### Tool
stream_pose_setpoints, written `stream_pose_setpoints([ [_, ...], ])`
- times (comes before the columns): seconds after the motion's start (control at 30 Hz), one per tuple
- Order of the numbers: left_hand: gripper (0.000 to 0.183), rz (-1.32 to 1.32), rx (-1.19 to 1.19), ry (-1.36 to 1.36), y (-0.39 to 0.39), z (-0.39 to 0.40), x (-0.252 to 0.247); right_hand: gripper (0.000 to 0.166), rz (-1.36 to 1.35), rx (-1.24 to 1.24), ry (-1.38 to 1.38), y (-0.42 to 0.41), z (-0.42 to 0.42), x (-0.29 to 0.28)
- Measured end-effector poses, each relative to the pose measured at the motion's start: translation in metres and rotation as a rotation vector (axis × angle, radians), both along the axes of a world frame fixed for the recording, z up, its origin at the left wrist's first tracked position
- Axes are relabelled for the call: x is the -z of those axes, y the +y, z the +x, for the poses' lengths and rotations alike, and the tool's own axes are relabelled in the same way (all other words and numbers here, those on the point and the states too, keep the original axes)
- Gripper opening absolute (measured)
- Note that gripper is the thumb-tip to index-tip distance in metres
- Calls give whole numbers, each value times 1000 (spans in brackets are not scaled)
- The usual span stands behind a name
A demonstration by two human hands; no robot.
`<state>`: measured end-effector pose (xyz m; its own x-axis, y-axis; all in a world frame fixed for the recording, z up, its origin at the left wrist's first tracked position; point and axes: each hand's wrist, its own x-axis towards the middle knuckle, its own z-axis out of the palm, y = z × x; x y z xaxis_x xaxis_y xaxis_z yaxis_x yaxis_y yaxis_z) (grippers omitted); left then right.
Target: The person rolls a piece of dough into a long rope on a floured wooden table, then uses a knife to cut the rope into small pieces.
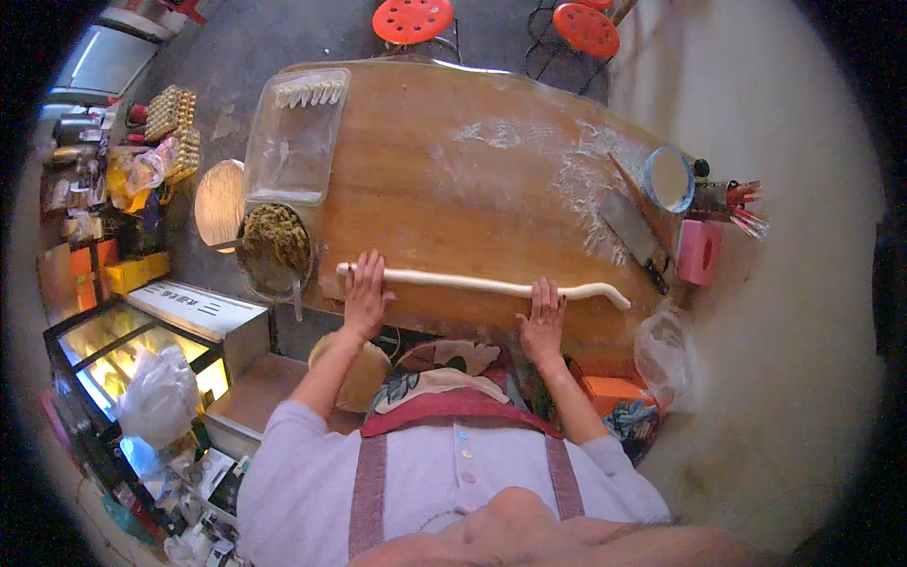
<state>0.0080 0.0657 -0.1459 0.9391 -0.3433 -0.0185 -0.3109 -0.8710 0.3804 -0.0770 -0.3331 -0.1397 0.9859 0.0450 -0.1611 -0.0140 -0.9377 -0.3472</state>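
A long rope of white dough (pixel 460 281) stretches across the near side of the wooden table (pixel 439 198); its right end bends toward me. My left hand (pixel 366 298) lies palm down over the rope close to its left end, fingers extended. Farther right, my right hand (pixel 544 322) rests its fingers on the rope, short of the bent end. Neither hand is wrapped around the dough. Beyond my left hand stands a metal bowl of chopped filling (pixel 276 237) with a utensil handle projecting from it. Several pale dumplings (pixel 312 92) line the far end of a clear plastic tray (pixel 287 166).
Flour (pixel 584 177) dusts the table's right half. A cleaver (pixel 631 230) lies beside a slim wooden rolling pin (pixel 631 181). Nearby are a blue-rimmed bowl (pixel 669 180), a pink box (pixel 699 252) and a plastic bag (pixel 665 354). Red stools (pixel 412 20) stand beyond the far edge.
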Motion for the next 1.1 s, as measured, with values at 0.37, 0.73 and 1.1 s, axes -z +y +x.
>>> stream_pose_setpoints([
  [0.37, 66, -146, -27, -351, -26, 209, -4, 70, -169, 414, -581, -50, 213, 21],
  [0.73, 69, 206, 6, 22, 30, 18, 18, 86, -221, 83, -26, -12, 20, -14],
  [1.1, 56, -151, 257, -267, -223, 163, 30, 66, -143, 231, -353, 55, 197, 30],
])
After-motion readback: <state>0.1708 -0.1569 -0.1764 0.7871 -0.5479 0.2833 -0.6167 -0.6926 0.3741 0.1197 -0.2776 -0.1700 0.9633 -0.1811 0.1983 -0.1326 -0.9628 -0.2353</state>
